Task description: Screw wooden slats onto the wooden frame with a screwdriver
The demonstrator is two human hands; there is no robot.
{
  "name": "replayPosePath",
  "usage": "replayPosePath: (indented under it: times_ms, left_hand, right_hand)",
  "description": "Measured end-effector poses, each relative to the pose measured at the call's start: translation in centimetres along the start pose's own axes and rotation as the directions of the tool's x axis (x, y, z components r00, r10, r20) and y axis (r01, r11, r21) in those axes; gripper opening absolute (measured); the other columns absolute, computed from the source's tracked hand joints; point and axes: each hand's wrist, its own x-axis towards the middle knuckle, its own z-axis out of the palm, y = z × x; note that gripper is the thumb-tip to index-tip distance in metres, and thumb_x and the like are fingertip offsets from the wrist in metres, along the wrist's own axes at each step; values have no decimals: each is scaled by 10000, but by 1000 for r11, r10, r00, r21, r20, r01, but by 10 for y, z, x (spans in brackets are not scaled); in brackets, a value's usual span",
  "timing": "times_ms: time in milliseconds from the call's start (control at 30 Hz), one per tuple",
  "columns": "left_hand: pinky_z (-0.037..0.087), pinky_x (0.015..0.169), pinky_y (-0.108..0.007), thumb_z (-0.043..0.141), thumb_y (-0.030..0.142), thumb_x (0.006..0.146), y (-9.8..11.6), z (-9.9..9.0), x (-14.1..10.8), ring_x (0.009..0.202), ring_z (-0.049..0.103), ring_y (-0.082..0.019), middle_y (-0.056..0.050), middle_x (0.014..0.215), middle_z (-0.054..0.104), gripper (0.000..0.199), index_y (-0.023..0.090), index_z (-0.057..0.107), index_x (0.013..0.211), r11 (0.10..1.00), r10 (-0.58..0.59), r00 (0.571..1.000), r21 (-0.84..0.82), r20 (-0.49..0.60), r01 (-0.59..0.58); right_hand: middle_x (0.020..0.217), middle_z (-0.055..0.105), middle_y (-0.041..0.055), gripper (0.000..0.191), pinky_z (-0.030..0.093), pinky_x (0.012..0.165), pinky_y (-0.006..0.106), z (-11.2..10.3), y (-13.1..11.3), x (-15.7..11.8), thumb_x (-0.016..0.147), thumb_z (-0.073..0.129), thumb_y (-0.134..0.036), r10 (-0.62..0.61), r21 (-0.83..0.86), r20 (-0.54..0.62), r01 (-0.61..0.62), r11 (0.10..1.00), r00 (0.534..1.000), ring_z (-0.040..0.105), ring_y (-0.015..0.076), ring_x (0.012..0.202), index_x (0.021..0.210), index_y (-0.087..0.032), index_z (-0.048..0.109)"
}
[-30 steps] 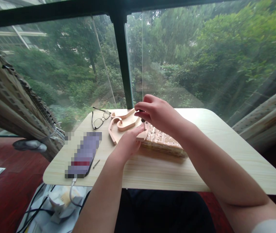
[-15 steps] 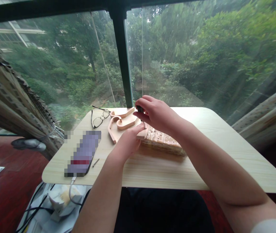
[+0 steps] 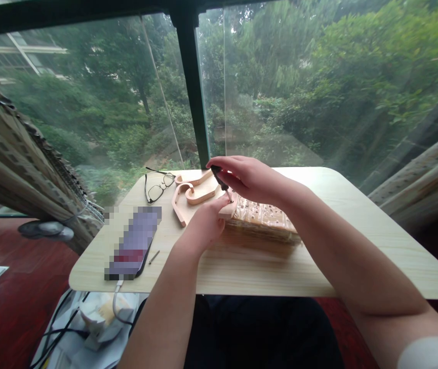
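Your right grip [image 3: 250, 177] has its fingers stretched over the dark handle of a screwdriver [image 3: 219, 177], thumb beneath; whether they close on it, I can't tell. The tool slants, its tip down at the small wooden piece [image 3: 226, 211] that your left grip [image 3: 205, 221] clasps at the left end of the plastic-wrapped block [image 3: 267, 215] on your worktop [image 3: 250, 274]. Curved wooden parts [image 3: 200, 196] lie just beyond your left grip; a screw [image 3: 154, 257] lies beside your phone [image 3: 136, 238].

A home, by its curtains [image 3: 15, 154] and reddish floor [image 3: 3, 328]
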Motion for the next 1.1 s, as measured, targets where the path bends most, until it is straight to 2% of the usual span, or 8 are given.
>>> replayPosePath:
  times_ms: [167,300,433,600,700,833,933,1100]
  left_hand:
    - [453,1047,-331,432,-67,680,2,0,2,1221,579,-234,-75,1263,660,639,178,634,1234,1000,2,1000,5,-21,-2]
    - [462,1040,-350,425,-59,701,4,1,2,1215,584,-237,-80,1261,661,617,179,641,1227,1000,-11,1000,0,-12,11]
    - [412,1099,-368,439,-54,701,1,2,2,1276,537,-230,-82,1313,626,647,174,604,1284,1000,1,999,-11,-46,-1]
    - [381,1126,-388,448,-61,690,-2,2,1,1321,490,-236,-68,1358,589,692,195,579,1319,999,2,999,-40,-38,-4]
    - [397,1113,-390,457,-44,717,-1,3,2,1315,496,-244,-58,1356,591,649,203,594,1302,999,-10,999,-45,-34,9]
    - [381,1129,-360,454,-36,719,-2,5,3,1321,490,-233,-76,1368,578,635,162,589,1307,999,-37,999,-29,-39,36]
    - [375,1133,-354,449,-47,703,-3,5,3,1325,486,-226,-74,1375,571,661,163,581,1317,999,-33,999,-22,-42,33]
    - [425,1085,-364,451,-38,707,-2,3,2,1300,511,-251,-57,1356,593,642,192,605,1287,1000,-24,999,-18,-30,23]
  right_hand:
    - [884,647,99,227,362,628,249,4,-1,1,859,547,-234,24,-129,-103,-38,991,994,509,139,701,1039,-101,581]
    - [912,659,101,230,365,645,261,4,-4,1,883,512,-226,21,-234,-126,-51,971,992,513,138,694,1074,-124,591]
    - [826,670,83,252,395,670,273,-4,-1,-1,895,503,-274,-10,-199,-125,-16,980,992,550,149,710,1020,-122,661]
    - [891,704,91,333,419,679,267,-15,2,-3,935,419,-231,-33,-70,-72,28,997,997,594,135,735,1126,-128,671]
    - [805,692,64,259,400,647,252,-15,-2,-2,916,502,-261,20,-107,-92,-30,994,996,578,122,671,1020,-130,699]
    - [712,650,79,267,360,616,272,-14,-10,0,888,574,-340,141,-338,-143,-182,923,980,563,154,650,826,-109,694]
    - [784,677,103,247,367,645,284,-12,-10,-1,909,537,-284,128,-359,-123,-164,919,984,585,171,707,931,-108,710]
    - [903,708,79,410,388,654,248,-10,0,-2,910,510,-207,74,-70,-17,-75,995,997,579,110,684,1307,-132,577]
